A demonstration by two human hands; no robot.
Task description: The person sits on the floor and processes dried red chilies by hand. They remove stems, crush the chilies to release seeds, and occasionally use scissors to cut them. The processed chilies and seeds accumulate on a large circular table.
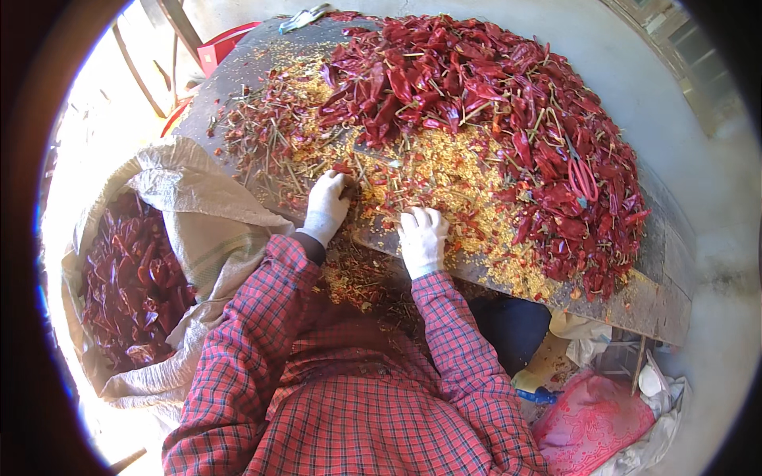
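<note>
Both of my hands wear white knit gloves over the front of the table. My left hand (327,205) rests beside a heap of pepper stems and scraps (280,140), its fingertips by a small red pepper piece (341,169). Whether it grips that piece is not clear. My right hand (424,241) lies with bent fingers at the edge of the yellow pepper seeds (458,163); what is under its fingers is hidden. Beyond both hands rises a large pile of dried red chili peppers (440,71). Red-handled scissors (582,178) lie on its right side.
A white woven sack (202,196) holding dried chili peppers (140,279) stands at my left. A spare glove (303,18) and a red box (226,47) are at the back left. Scraps and seeds (357,273) lie near my lap. A pink patterned cloth (595,419) is low at right.
</note>
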